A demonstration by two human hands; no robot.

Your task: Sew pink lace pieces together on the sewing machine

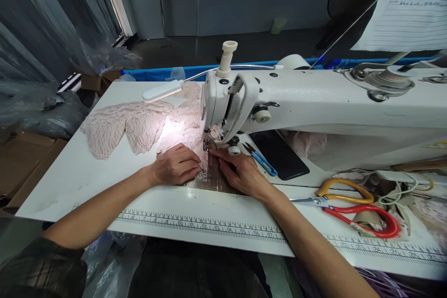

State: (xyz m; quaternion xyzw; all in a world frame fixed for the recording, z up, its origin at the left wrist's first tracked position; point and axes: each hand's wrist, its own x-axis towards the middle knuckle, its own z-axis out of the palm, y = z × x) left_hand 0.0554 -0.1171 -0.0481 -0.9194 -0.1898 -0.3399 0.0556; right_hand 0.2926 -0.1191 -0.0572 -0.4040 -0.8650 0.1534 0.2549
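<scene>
Pale pink lace fabric (139, 123) lies on the white sewing table (70, 181), running under the presser foot of a white sewing machine (314, 98). My left hand (176, 165) rests flat on the lace just left of the needle, fingers together and pressing it down. My right hand (240, 172) lies on the lace right in front of the presser foot, its fingers stretched toward the needle and pinching the fabric's edge. A small lamp (162, 91) lights the lace.
Blue thread snips (261, 160) and a black phone (279, 153) lie right of my right hand. Yellow-handled scissors (345, 191) and red-handled scissors (370, 219) sit farther right. A printed ruler (199, 226) runs along the table's front edge. Cardboard boxes and plastic bags stand left.
</scene>
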